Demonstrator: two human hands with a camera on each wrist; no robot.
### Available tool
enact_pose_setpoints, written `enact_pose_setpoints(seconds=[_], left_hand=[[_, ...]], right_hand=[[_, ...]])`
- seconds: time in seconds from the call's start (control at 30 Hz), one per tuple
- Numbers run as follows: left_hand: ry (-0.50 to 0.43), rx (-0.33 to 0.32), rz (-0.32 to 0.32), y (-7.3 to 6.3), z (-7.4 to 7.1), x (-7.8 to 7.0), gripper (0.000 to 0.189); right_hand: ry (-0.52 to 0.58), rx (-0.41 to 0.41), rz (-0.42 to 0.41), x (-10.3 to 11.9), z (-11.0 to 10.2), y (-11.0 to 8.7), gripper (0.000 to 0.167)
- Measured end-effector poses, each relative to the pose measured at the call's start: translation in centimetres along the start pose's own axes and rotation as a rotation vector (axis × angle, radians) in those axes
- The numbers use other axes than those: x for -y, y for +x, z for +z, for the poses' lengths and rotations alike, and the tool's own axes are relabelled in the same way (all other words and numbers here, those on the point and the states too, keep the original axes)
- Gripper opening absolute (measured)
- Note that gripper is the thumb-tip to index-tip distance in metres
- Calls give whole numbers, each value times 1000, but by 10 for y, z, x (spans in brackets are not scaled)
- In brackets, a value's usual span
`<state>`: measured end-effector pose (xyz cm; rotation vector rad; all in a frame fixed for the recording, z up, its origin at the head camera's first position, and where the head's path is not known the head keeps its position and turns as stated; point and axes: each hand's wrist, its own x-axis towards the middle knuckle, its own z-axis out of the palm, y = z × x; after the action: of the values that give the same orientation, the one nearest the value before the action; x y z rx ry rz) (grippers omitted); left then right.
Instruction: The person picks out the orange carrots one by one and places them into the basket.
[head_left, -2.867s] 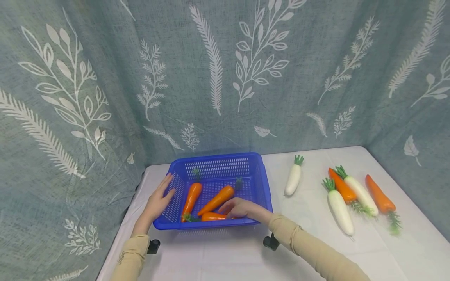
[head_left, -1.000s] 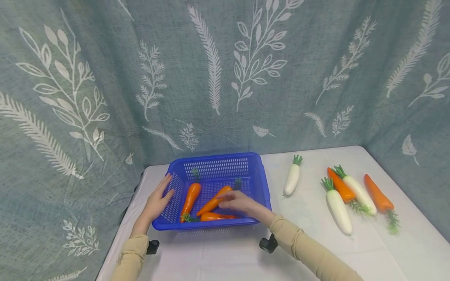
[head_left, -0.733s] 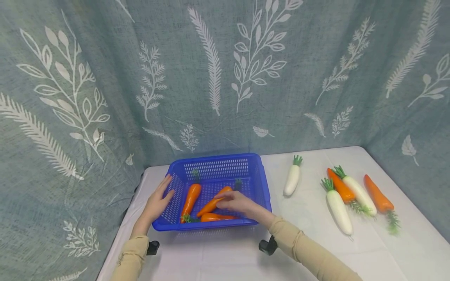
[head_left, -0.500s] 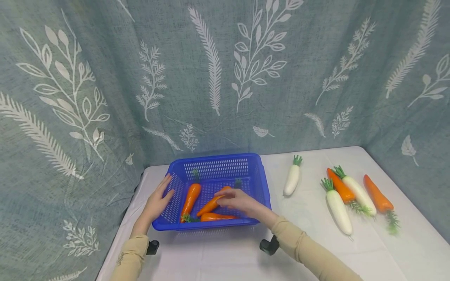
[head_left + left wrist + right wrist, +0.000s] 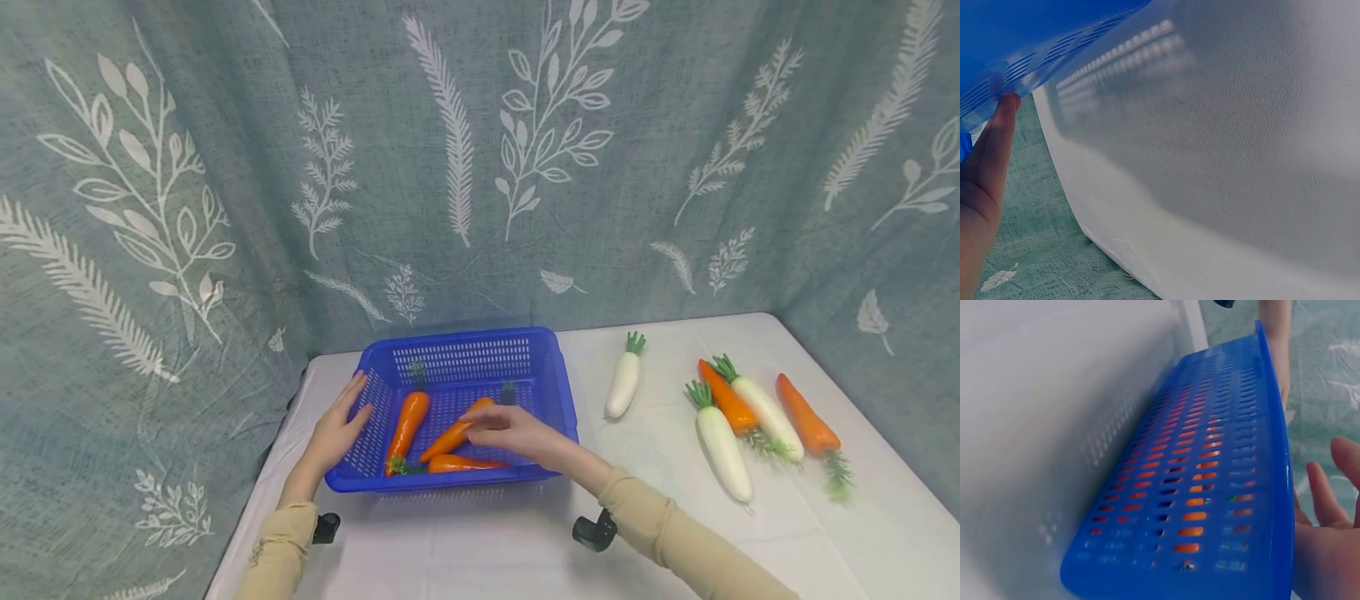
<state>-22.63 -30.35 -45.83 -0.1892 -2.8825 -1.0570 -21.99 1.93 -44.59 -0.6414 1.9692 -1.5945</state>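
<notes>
A blue mesh basket [image 5: 468,335] stands on the white-covered table, seen from outside in the right wrist view. In it lie three carrots with green tops: a left carrot [image 5: 408,423], a slanted middle carrot [image 5: 450,440] and a front carrot [image 5: 463,463]. My left hand [image 5: 335,433] rests against the left rim with its fingers extended; the left wrist view has a straight digit touching the wall. Over the basket's front right part, my right hand [image 5: 517,433] hovers with loosely bent fingers and nothing in them. Its fingertips overlap the middle carrot in the head view.
Right of the basket lies a white radish [image 5: 624,383]. Farther right are two more white radishes, a near one [image 5: 724,454] and a far one [image 5: 768,417], beside a carrot [image 5: 729,396] and another carrot [image 5: 808,417]. A patterned curtain [image 5: 480,167] hangs behind the table.
My right hand has risen off the front carrot, whose tip now shows, and its forearm has shifted slightly right. The left hand keeps its place at the basket's rim.
</notes>
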Motion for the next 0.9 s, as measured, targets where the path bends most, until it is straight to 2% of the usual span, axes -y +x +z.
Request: enact_pose_setpoints(seconds=[0.17,0.6,0.73,0.9], left_hand=[[-5,3,-4,1,0,0,55],[-2,-10,12,-2,0,-3,55],[-5,-16,15,-3,-1,-4,55],[-13,-9,12,-3,-1,-4,55]], right_hand=[[-31,19,-48,-2,-5,-5,45],[-70,-20,-109,-4,-30,-27,45],[-71,-43,-144,-8,-39,-35,45],[-53,-108,-161,-12,-47,-45,41]])
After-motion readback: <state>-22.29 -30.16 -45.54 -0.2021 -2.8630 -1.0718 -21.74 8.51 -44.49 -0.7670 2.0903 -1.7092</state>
